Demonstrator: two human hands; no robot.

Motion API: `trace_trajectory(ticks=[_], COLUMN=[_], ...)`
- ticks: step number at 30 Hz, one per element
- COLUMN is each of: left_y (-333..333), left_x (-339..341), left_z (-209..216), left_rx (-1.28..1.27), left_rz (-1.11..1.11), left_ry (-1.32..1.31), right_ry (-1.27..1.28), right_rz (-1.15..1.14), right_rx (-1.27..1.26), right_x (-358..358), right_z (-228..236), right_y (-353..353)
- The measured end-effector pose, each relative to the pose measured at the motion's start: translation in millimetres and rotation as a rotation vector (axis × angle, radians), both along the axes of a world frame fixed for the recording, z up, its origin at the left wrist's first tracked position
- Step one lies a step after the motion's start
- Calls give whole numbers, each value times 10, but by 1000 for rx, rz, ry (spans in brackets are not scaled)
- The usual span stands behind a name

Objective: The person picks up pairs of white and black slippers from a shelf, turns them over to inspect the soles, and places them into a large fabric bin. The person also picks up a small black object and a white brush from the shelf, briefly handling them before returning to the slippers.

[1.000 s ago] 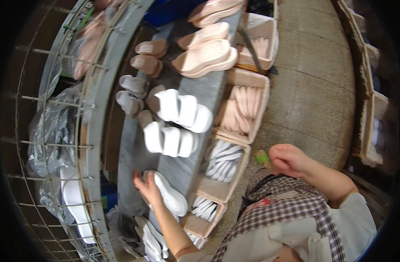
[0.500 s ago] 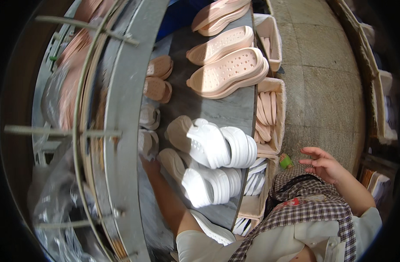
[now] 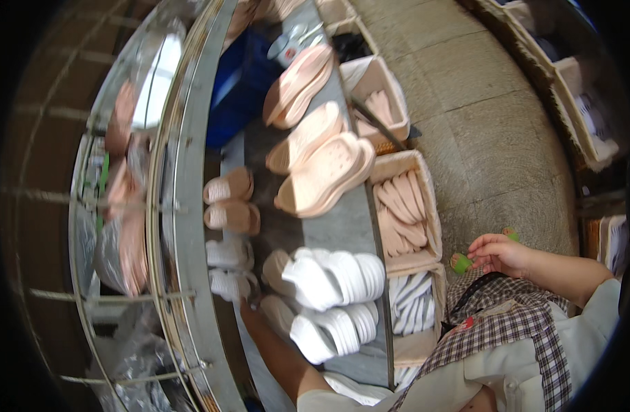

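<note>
Fingers of the left hand (image 3: 249,311) in shadow at the nearer of two grey shoes (image 3: 231,284) on the surface (image 3: 360,230); grasp or release impossible to tell. Fingers of the right hand (image 3: 502,254) loosely bent, holding nothing. Beyond the grey shoes, two tan shoes (image 3: 231,216); to the right, two rows of white shoes (image 3: 339,276). Farther up, three groups of pink soles (image 3: 325,172), one blue bin (image 3: 236,86). Alongside, one basket (image 3: 430,206) of pink strips (image 3: 401,213), one of white strips (image 3: 412,302).
</note>
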State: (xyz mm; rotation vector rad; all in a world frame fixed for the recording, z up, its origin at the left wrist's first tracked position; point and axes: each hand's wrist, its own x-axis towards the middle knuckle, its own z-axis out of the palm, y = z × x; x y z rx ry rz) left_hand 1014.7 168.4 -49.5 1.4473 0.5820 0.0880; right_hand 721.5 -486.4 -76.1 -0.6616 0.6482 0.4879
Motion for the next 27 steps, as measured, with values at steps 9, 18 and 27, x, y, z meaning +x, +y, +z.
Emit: trace_trajectory(ticks=[9, 18, 27], left_y=[-343, -3137, -5711], left_x=[-365, -1934, -3127], left_z=[994, 2132, 1334], left_rx=[-885, -596, -309], left_rz=[-187, -287, -760], left_ry=[-181, -66, 168], right_ry=[18, -597, -668], right_rz=[-141, 148, -54], right_rx=[-20, -329, 638], right_x=[-239, 295, 87], right_z=[-158, -70, 795], right_y=[-325, -768, -1125])
